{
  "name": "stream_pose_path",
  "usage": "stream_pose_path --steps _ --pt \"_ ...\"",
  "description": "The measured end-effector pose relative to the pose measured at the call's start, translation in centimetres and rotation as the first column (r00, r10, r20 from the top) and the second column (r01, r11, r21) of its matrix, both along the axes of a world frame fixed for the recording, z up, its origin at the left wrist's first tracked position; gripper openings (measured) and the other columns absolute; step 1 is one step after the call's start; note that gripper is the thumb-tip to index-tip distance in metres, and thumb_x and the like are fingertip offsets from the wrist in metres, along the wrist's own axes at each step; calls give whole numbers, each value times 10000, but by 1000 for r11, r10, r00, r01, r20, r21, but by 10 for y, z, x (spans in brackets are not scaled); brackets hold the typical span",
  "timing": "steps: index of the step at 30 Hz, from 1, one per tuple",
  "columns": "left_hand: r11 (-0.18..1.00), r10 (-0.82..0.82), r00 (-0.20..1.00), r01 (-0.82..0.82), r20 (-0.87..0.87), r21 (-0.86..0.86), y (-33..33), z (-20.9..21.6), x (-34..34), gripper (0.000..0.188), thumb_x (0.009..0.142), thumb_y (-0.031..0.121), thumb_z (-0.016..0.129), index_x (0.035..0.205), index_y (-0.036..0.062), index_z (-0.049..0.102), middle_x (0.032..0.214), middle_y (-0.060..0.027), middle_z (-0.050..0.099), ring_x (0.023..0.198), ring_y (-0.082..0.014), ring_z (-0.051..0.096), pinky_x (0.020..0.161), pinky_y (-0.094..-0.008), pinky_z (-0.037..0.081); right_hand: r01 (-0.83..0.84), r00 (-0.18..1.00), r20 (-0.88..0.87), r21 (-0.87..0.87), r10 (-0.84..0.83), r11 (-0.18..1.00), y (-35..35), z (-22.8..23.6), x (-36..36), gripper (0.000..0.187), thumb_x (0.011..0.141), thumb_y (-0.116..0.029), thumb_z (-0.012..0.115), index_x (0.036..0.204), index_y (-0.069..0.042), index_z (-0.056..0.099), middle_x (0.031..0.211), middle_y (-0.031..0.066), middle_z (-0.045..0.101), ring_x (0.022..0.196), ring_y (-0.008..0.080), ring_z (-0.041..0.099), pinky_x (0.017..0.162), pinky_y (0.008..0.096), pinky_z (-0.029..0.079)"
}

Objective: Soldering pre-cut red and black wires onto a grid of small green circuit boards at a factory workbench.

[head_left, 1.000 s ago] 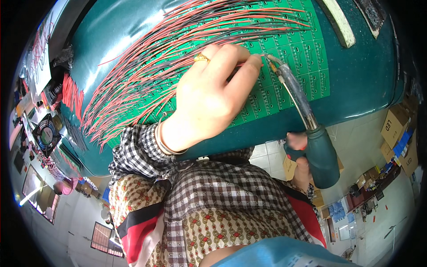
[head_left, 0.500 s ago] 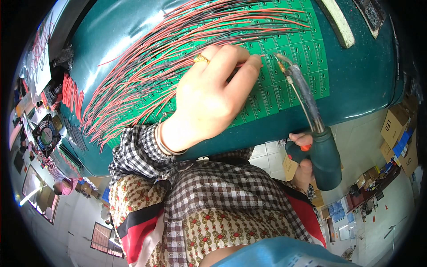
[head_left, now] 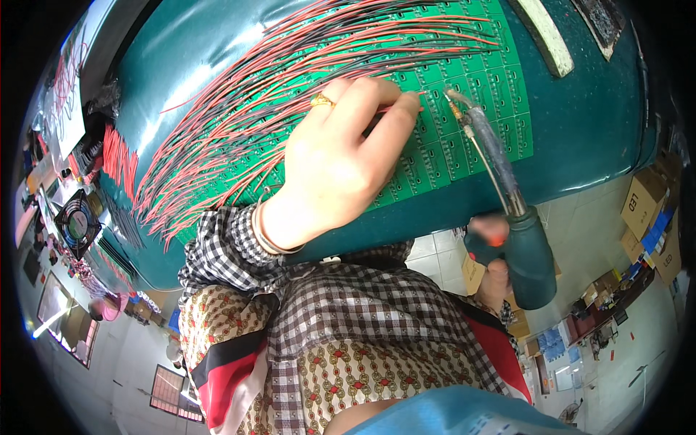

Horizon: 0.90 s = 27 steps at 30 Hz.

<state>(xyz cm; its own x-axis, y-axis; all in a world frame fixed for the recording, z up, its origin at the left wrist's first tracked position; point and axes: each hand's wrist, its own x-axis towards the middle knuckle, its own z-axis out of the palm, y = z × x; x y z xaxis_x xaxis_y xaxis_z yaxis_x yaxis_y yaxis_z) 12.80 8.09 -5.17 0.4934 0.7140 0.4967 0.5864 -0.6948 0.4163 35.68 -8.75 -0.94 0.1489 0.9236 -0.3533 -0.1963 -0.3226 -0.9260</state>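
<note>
A green circuit board panel (head_left: 500,116) lies under many thin red and black wires (head_left: 217,123) that fan out to the left. Over the panel rests my left hand (head_left: 337,156), thumb and forefinger pinched together on a red wire (head_left: 421,93) whose end pokes out past the fingertips. My right hand (head_left: 493,250) wraps round the dark green handle of a soldering gun (head_left: 531,261), one finger by its red trigger. The gun's tip points up and left over the boards, just right of my left fingertips and apart from them. Most of the pinched wire is hidden beneath my left hand.
The panel sits on a dark green tabletop (head_left: 580,138). A pale bar (head_left: 544,36) and a dark block (head_left: 600,25) lie at the far right. Bundled red wires (head_left: 119,163) and a small black fan (head_left: 77,223) are at the left. Cardboard boxes (head_left: 645,206) stand beyond the right edge.
The board panel and wires sit slightly further left in the picture. My left hand has shifted a little left and down, still pinching; the soldering gun's tip has moved slightly left.
</note>
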Motion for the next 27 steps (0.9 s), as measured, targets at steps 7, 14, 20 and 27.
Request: stream_pose_path --steps 7,14,20,27 --pt "996 24 1000 -24 -6 -86 -4 6 -2 329 703 -58 773 1017 36 750 910 -47 668 750 -199 626 621 -311 499 -36 999 -19 -134 33 990 2 4 5 416 823 -67 854 1183 31 668 1132 129 699 1010 192 679 911 315 555" --pt "997 24 1000 -23 0 -74 -4 5 -3 330 698 -60 772 1014 33 750 914 -53 669 755 -201 630 619 -311 502 -147 969 221 144 113 979 7 -7 -4 411 859 -170 847 1171 38 678 1108 132 699 1033 238 693 932 358 564" --pt "1000 4 1000 -4 -5 -5 -2 -3 -4 287 718 59 710 1003 29 715 935 -64 601 762 -208 591 617 -292 506 -149 973 202 171 114 974 0 -16 1 443 867 -195 844 1184 54 660 1107 146 696 1030 257 691 961 392 563" --pt "1000 -5 1000 5 -1 -5 -2 -3 -3 286 721 58 706 1006 28 714 936 -67 599 766 -212 588 636 -296 507 -61 997 62 155 52 986 5 -7 -5 476 863 -233 846 1178 46 623 1114 149 675 1082 271 663 1029 459 534"
